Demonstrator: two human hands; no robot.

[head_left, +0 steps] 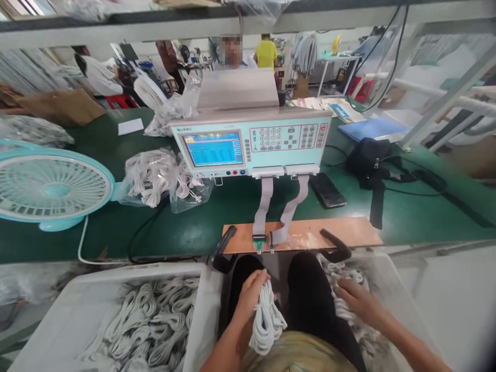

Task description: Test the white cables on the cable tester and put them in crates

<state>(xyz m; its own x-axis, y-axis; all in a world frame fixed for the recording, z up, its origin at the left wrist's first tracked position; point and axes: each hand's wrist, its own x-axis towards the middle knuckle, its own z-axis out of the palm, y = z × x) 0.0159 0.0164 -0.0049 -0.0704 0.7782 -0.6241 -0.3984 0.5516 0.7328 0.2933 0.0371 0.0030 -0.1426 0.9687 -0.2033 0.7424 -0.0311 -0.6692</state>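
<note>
Clamps the grip of the left hand (pixel 251 292) around a coiled white cable bundle (pixel 267 328), over the lap, nearer than the tester (pixel 287 138). Reaches the right hand (pixel 355 296) into a bin (pixel 405 289) of white cables (pixel 345 270), nearer than and right of the tester; cannot tell that grip's state. Shows ribbon cables (pixel 264 201) descending from the tester onto a board (pixel 351 232) on the worktop (pixel 194 232).

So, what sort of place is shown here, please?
Probably a factory workshop for cables: a machine with a screen stands on a green bench, bins hold bundled white cables, and other people are in the background.
</note>
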